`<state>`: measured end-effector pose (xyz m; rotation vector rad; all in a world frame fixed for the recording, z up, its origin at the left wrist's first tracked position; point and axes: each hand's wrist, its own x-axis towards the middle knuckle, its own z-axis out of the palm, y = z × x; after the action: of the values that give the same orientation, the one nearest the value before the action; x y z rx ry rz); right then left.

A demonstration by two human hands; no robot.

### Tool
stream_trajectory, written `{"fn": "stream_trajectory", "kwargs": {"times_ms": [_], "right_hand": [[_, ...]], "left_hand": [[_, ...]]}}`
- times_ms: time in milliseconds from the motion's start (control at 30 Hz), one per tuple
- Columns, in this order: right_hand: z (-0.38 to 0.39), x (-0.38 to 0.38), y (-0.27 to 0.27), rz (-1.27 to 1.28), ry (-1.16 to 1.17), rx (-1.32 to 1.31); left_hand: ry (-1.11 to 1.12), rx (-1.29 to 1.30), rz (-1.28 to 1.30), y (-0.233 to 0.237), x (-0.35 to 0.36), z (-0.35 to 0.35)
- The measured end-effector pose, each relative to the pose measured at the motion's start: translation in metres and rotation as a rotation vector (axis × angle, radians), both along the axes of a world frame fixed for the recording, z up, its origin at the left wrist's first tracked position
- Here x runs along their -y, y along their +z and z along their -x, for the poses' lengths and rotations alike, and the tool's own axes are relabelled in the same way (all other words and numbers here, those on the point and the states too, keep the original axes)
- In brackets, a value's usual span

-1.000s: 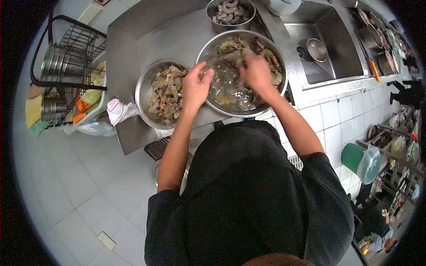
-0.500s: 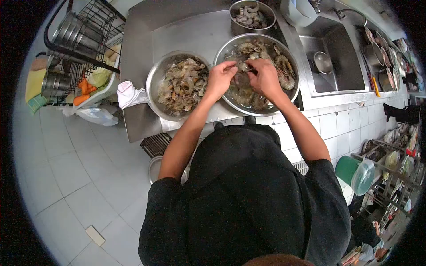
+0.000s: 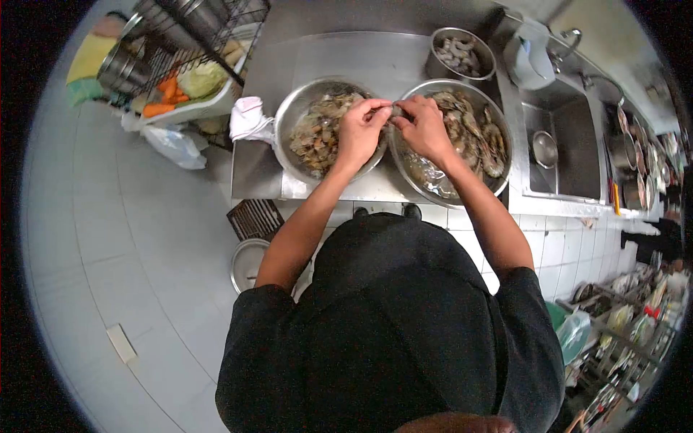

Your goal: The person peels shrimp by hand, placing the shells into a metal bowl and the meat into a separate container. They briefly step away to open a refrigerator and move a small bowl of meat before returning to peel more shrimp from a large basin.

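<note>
Between the rims of two steel bowls, my left hand point(image 3: 361, 134) and my right hand point(image 3: 424, 131) meet with fingertips pinched on a small grey shrimp point(image 3: 395, 111), mostly covered by the fingers. My left hand is over the edge of the left bowl point(image 3: 282, 123), which holds a heap of shrimp shells and heads point(image 3: 317, 137). Below my right hand, the right bowl point(image 3: 508, 148) contains whole shrimp point(image 3: 473, 133) and some water. Behind it stands a steel pot point(image 3: 434, 63) with peeled shrimp point(image 3: 459, 58) inside.
A white cloth point(image 3: 250, 121) lies at the counter's left edge. Rightward is a sink point(image 3: 577, 148) with a ladle-like round bowl point(image 3: 545, 149) in it. A wire rack point(image 3: 209, 50) and a crate point(image 3: 209, 108) of carrots and cabbage stand at left. A white pitcher point(image 3: 530, 61) sits by the tap.
Both hands have risen out of the right bowl and moved left to the gap between the bowls, holding the shrimp. The camera view has also shifted, so the counter appears farther right.
</note>
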<state>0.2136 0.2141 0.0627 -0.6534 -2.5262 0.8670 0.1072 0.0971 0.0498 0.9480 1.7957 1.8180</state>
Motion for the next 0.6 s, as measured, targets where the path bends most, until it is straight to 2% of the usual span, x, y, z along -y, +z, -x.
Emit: {"fn": "stream_trajectory", "kwargs": {"times_ms": [33, 133, 300, 333, 467, 533, 600], "right_hand": [[0.01, 0.005, 0.003, -0.013, 0.03, -0.003], [0.041, 0.026, 0.004, -0.042, 0.108, -0.045], [0.085, 0.067, -0.008, -0.134, 0.305, 0.079], [0.089, 0.072, -0.007, -0.161, 0.344, 0.127], [0.103, 0.085, -0.023, -0.293, 0.428, 0.052], [0.108, 0.089, -0.015, -0.369, 0.486, 0.102], [0.113, 0.085, -0.015, -0.431, 0.549, 0.099]], "left_hand": [[0.072, -0.131, 0.057, 0.007, 0.01, 0.004], [0.134, 0.194, -0.053, 0.009, 0.034, 0.021], [0.283, 0.341, -0.059, -0.022, 0.089, 0.051], [0.281, 0.404, -0.073, -0.024, 0.097, 0.054], [0.262, 0.582, -0.086, -0.029, 0.12, 0.059], [0.22, 0.693, -0.075, -0.02, 0.131, 0.059], [0.14, 0.743, 0.037, -0.025, 0.142, 0.068]]}}
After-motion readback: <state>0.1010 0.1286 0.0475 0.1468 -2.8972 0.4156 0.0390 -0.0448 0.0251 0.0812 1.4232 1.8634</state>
